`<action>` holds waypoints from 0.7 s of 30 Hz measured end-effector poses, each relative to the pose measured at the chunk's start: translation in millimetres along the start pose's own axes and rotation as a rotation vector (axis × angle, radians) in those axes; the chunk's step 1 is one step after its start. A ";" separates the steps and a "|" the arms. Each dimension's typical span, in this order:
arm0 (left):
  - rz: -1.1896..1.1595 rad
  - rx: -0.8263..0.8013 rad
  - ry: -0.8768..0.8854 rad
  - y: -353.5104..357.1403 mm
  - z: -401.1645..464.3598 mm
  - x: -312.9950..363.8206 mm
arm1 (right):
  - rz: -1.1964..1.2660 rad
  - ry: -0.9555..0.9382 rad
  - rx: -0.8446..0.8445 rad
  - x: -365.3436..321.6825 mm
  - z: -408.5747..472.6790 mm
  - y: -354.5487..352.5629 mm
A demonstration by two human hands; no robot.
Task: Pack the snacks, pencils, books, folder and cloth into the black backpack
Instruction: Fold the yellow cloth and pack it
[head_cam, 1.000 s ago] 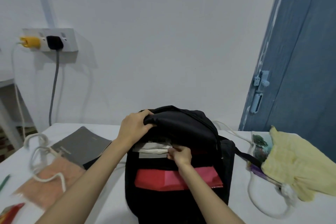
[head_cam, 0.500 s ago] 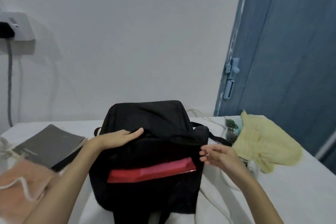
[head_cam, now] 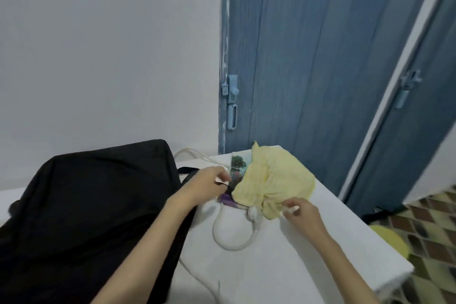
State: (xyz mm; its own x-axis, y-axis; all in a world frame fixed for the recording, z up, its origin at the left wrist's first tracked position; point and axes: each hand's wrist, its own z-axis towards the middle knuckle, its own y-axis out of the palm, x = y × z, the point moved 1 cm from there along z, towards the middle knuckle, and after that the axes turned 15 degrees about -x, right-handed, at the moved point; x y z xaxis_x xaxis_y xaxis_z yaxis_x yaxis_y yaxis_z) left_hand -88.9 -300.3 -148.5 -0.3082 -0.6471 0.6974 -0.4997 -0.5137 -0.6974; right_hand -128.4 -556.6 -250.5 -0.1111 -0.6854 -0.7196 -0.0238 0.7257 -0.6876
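A white table (head_cam: pixel 283 266) is taken as the landmark. Behind its far right corner a blue door (head_cam: pixel 308 57) is seen, with a pale wall (head_cam: pixel 111 44) to the door's left. On the table's left part a black backpack (head_cam: pixel 86 205) is laid, slumped, its opening not visible from here. To the right of the backpack, near the table's far edge, a yellow cloth (head_cam: pixel 271 180) is heaped over a book with a tree picture (head_cam: pixel 238 164), which shows at the cloth's left side. A thick white cord (head_cam: pixel 232 245) is looped on the table just in front of the cloth. The left hand (head_cam: pixel 206 184) is reached across the backpack's right edge to the book, and something small and pale is pinched between thumb and fingers; what it is cannot be told. The right hand (head_cam: pixel 302 212) is held at the cloth's near corner, its fingertips pinched on the hem.
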 end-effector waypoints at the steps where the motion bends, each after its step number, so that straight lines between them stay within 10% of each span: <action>1: -0.010 0.023 0.011 17.7 18.3 7.0 | -0.029 -0.033 -0.039 3.1 3.9 3.3; 13: 0.483 0.032 -0.302 75.1 111.7 -4.1 | -0.220 -0.298 -0.129 24.6 30.1 -2.9; 21: -0.652 0.571 -0.118 8.5 107.7 17.1 | 0.456 -0.257 0.140 11.3 58.2 -120.6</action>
State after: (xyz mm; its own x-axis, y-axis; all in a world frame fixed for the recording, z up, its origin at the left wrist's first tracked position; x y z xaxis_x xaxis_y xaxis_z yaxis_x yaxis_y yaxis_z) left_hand -11.2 -376.5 -160.3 -0.0007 -0.1636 0.9865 -0.0558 -0.9850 -0.1634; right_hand -69.0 -655.4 -181.3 0.1676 -0.3078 -0.9366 0.1048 0.9502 -0.2935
